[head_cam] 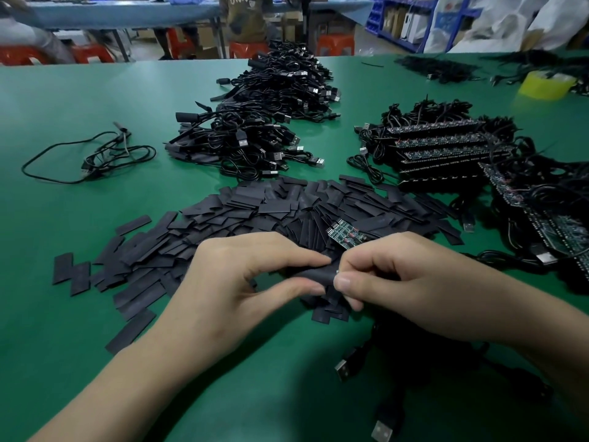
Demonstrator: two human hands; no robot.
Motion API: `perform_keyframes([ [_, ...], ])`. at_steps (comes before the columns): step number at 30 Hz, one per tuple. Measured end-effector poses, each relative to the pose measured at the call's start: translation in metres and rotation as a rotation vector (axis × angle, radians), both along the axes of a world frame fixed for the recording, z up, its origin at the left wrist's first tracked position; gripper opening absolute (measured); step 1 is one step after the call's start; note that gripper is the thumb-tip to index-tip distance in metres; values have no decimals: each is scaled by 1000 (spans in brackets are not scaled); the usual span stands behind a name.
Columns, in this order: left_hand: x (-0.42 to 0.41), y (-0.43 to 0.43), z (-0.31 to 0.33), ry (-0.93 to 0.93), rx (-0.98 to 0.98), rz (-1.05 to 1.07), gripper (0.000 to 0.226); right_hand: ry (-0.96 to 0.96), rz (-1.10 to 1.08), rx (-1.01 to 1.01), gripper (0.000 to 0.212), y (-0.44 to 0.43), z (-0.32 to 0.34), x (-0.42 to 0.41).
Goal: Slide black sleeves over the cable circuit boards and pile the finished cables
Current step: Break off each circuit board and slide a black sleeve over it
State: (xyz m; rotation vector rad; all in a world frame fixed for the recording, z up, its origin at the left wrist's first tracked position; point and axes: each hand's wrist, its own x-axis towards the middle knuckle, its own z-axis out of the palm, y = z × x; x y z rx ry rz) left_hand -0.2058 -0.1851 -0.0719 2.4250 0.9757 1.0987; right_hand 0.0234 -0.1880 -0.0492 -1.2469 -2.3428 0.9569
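Left hand: grip clamped on one black sleeve, near centre of the bench. Right hand: grip pinched at the sleeve's mouth, circuit board jutting beyond its fingers. My judgement: hold the mouth open, feed the board in straight, don't snag components. Finished cables lie far.

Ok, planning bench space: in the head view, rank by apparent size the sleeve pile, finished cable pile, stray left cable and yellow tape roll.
1. sleeve pile, though nearest the camera.
2. finished cable pile.
3. stray cable.
4. yellow tape roll, farthest back, so likely understated.
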Motion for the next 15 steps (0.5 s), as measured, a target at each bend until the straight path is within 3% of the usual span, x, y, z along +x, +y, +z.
perform_keyframes([
  [4,2,0,-1,-21,-22,-18,22,41,-8,29,27,0,-3,0],
  [7,0,3,-1,-87,-41,72,21,274,-140,61,7,1,-4,0],
  [9,-1,4,-2,-170,-100,121,21,360,-199,168,8,-1,-4,-2],
  [15,1,4,-7,-363,-296,116,19,251,-221,584,3,-5,-6,-6],
])
